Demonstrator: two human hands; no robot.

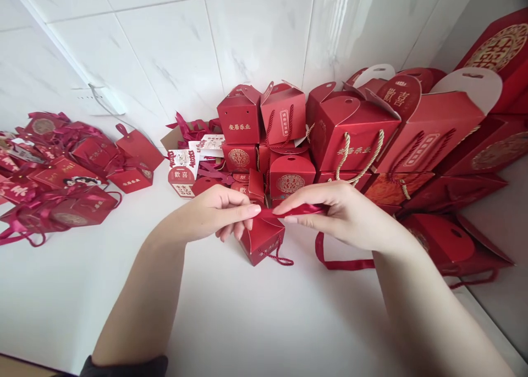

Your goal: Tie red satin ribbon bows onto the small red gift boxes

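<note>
A red ribbon is stretched between my hands above a small red box. My left hand pinches one part of it between thumb and fingers. My right hand holds the ribbon between its thumb and fingers, and a loose length of it hangs down and curls on the white table behind my right wrist. The small box stands on the table under my fingers, its twisted red cord handle lying out to the right. My fingers partly cover its top.
Stacked red gift boxes fill the back and right of the white table. At the far left lies a pile of ribboned red boxes. An open carton with ribbons stands behind my left hand, against the tiled wall.
</note>
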